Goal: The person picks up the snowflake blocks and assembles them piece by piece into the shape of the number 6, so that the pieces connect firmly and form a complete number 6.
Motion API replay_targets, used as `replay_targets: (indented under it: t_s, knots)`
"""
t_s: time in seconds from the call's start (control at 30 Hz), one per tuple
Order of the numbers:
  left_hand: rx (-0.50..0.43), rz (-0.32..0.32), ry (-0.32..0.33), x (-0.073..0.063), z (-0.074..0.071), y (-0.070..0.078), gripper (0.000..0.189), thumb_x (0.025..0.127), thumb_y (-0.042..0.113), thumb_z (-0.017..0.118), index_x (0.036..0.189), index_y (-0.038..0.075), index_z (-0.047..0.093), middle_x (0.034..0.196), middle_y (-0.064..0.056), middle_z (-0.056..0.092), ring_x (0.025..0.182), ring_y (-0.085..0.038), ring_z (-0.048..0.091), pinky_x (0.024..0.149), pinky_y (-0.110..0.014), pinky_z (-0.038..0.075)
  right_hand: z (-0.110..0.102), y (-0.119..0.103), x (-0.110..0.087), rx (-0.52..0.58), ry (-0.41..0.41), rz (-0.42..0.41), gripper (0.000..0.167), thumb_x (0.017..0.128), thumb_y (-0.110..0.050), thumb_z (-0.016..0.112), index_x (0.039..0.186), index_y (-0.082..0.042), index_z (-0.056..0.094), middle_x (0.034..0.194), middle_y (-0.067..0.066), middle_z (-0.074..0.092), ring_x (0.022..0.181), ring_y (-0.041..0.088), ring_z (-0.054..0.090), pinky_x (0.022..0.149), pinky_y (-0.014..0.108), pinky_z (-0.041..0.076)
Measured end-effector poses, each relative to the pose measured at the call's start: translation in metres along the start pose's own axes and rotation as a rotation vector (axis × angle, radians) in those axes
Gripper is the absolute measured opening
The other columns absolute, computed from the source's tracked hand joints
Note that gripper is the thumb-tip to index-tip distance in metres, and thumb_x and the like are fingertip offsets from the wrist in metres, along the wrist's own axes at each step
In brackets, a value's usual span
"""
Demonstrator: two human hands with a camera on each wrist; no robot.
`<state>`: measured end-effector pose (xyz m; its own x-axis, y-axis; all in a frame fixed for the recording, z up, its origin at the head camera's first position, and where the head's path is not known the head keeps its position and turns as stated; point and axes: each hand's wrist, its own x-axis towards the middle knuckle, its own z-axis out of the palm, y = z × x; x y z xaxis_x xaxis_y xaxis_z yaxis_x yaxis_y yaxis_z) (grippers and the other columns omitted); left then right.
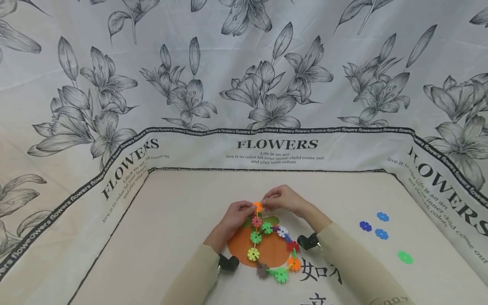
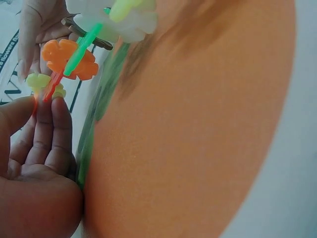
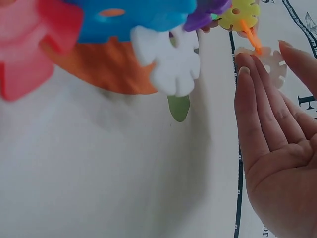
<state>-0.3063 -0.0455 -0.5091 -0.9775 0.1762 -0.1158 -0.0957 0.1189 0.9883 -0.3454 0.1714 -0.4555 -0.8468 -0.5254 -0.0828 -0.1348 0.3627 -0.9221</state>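
A chain of coloured, notched snowflake discs hangs in a loop from both hands, with a yellow disc (image 1: 253,254) on its left side and a red disc (image 1: 292,246) on its right. My left hand (image 1: 237,215) pinches a pale yellow disc (image 2: 38,82) between thumb and fingertips. An orange disc (image 1: 258,206) links on there, between the two hands. On its other side, my right hand (image 1: 284,199) holds a whitish translucent disc (image 3: 275,67) between thumb and long straight fingers. Close to the right wrist camera hang a blue disc (image 3: 133,20) and a white disc (image 3: 171,62).
Three blue discs (image 1: 381,234) and a light green disc (image 1: 405,257) lie on the table at the right. Under the chain the pale cloth (image 1: 171,237) bears a printed orange fruit (image 1: 238,250) and black characters. Flower-printed curtain (image 1: 267,84) walls stand around the table.
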Motion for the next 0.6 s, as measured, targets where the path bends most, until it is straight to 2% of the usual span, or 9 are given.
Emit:
replay_targets:
  t_s: [0.13, 0.3, 0.43, 0.6]
  knots:
    - [-0.011, 0.010, 0.005, -0.002, 0.000, 0.002, 0.024, 0.102, 0.021, 0.065, 0.109, -0.002, 0.069, 0.094, -0.008, 0.075, 0.088, -0.015, 0.067, 0.087, -0.033, 0.054, -0.002, 0.005, 0.001, 0.063, -0.031, 0.023, 0.027, 0.101, -0.017, 0.066, 0.115, 0.006, 0.070, 0.102, 0.018, 0.076, 0.100, 0.033, 0.073, 0.088, 0.041, 0.058]
    - [-0.032, -0.003, 0.003, -0.004, -0.001, 0.004, 0.024, 0.102, 0.021, 0.065, 0.108, -0.002, 0.069, 0.092, -0.007, 0.074, 0.087, -0.015, 0.066, 0.088, -0.033, 0.054, -0.001, 0.012, 0.002, 0.145, -0.053, 0.040, 0.032, 0.101, -0.017, 0.066, 0.120, 0.009, 0.067, 0.109, 0.019, 0.074, 0.107, 0.034, 0.071, 0.093, 0.044, 0.056]
    - [-0.024, -0.011, -0.004, -0.004, -0.001, 0.004, 0.023, 0.102, 0.022, 0.065, 0.108, 0.000, 0.069, 0.093, -0.006, 0.074, 0.087, -0.015, 0.066, 0.087, -0.032, 0.054, 0.003, 0.015, 0.002, 0.216, -0.033, 0.068, 0.034, 0.101, -0.016, 0.066, 0.120, 0.012, 0.064, 0.109, 0.019, 0.074, 0.107, 0.034, 0.071, 0.095, 0.044, 0.055]
    - [-0.004, -0.012, -0.010, -0.005, -0.002, 0.006, 0.024, 0.102, 0.024, 0.065, 0.109, 0.002, 0.070, 0.094, -0.005, 0.074, 0.088, -0.015, 0.066, 0.089, -0.032, 0.053, 0.007, 0.014, 0.003, 0.354, 0.025, 0.141, 0.033, 0.100, -0.012, 0.066, 0.121, 0.014, 0.063, 0.110, 0.021, 0.074, 0.103, 0.028, 0.074, 0.093, 0.041, 0.056]
